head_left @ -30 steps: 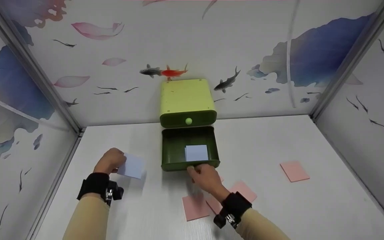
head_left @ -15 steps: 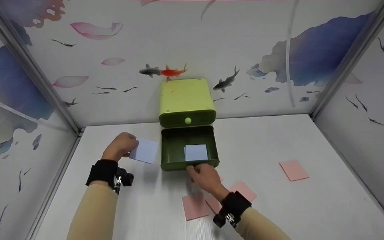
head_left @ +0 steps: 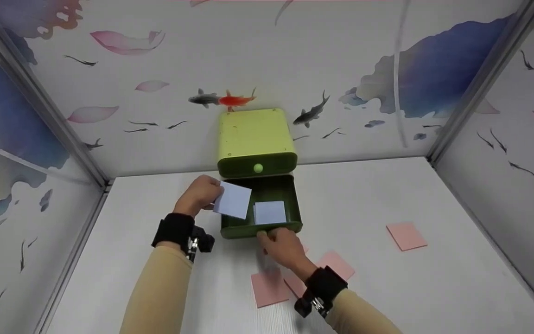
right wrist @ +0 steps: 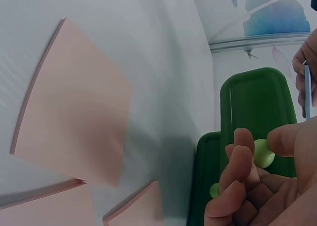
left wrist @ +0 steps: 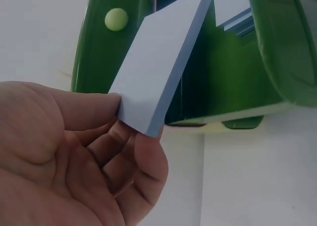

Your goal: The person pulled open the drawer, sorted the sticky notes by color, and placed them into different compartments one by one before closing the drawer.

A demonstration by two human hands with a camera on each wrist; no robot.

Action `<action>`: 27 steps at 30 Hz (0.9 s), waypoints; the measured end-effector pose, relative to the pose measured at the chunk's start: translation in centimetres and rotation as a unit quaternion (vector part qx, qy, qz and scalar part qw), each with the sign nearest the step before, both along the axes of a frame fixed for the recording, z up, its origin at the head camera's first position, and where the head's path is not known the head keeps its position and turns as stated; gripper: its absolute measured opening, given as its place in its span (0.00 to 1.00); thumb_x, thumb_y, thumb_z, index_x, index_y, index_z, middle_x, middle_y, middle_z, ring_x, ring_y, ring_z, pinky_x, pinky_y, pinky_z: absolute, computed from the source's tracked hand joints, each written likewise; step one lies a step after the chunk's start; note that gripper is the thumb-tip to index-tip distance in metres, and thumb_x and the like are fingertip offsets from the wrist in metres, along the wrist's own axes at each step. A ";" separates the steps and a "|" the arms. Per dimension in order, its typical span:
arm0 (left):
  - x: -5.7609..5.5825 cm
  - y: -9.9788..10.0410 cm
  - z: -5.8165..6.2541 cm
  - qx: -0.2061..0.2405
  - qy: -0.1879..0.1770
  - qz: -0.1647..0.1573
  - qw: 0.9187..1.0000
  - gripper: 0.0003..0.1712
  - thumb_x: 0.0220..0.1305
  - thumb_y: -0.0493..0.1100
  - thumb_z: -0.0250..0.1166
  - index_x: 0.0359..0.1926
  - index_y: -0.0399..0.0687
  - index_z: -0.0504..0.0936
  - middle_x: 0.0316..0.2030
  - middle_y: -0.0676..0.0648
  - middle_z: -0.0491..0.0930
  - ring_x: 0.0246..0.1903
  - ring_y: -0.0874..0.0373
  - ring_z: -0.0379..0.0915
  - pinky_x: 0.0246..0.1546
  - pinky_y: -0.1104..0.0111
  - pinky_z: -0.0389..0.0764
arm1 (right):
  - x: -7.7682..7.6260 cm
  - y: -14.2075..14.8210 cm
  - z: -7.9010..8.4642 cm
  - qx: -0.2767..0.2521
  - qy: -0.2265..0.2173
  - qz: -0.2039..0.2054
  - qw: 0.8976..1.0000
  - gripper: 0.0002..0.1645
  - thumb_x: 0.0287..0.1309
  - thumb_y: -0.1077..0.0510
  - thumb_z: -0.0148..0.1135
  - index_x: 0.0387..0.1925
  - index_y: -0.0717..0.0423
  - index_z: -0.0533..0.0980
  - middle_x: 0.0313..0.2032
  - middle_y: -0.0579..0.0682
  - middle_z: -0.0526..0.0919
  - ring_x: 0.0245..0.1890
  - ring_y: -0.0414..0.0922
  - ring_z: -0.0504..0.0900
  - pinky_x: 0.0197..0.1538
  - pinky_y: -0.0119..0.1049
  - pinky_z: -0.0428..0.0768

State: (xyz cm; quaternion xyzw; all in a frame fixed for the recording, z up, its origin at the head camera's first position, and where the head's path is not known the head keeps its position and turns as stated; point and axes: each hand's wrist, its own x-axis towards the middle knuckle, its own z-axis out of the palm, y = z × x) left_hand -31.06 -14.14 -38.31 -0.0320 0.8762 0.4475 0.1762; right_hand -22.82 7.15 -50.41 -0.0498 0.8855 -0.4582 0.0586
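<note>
In the head view my left hand (head_left: 198, 194) pinches a light blue sticky-note pad (head_left: 232, 200) over the left side of a pulled-out green drawer (head_left: 237, 231). The left wrist view shows the thumb on one face of that pad and fingers behind it, the pad tilted. More blue pads (head_left: 270, 212) lie stacked in the drawer's right front part. My right hand (head_left: 285, 248) is at the drawer's front, with thumb and fingers round its light green knob (right wrist: 264, 154). The knob is hidden by the hand in the head view.
A small yellow-green cabinet (head_left: 257, 132) stands against the patterned back wall, its upper drawer (head_left: 237, 167) closed. Several pink pads (head_left: 269, 288) lie on the white table under and beside my right forearm. Another pink pad (head_left: 407, 235) lies farther right.
My left hand has carried the blue pad rightward and up from the table's left side to over the drawer. The right hand stays at the drawer's front.
</note>
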 end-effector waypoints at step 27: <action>-0.6 7.4 -4.7 -0.104 0.029 -0.021 0.994 0.27 0.63 0.32 0.51 0.08 0.52 0.56 0.08 0.55 0.55 0.11 0.60 0.65 0.17 0.71 0.70 | 0.0 0.0 -0.1 -0.014 0.006 0.004 1.000 0.28 0.69 0.45 0.53 0.22 0.62 0.81 0.24 0.55 0.86 0.18 0.38 0.69 0.23 0.32 0.65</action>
